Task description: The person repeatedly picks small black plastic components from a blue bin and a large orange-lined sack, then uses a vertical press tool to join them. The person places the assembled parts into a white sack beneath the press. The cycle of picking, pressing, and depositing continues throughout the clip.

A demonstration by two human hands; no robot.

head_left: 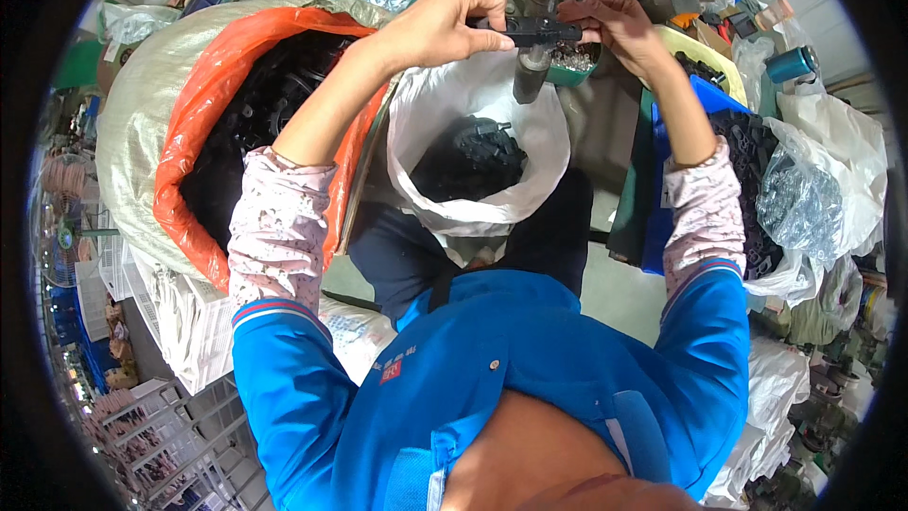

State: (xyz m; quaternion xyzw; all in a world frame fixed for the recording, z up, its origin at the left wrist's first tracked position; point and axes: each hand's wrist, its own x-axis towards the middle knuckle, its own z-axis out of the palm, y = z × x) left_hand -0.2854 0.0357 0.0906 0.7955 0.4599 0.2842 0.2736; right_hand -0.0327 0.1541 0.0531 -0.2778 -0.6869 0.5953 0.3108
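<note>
My left hand pinches one end of a long black plastic part, thumb below and fingers above. At the other end, the closed fingers of my right hand grip the same part. It lies level across the top of a round metal post, and appears to touch it. Below the post, between my knees, a white sack stands with its mouth wide, holding a heap of black plastic parts. The fingertips of my right hand are partly hidden behind the part.
To the left bulges a large woven sack with an orange liner, full of black parts. At right sits a blue bin of black pieces, with clear plastic bags beside it. A green tray of small metal pieces is behind the post.
</note>
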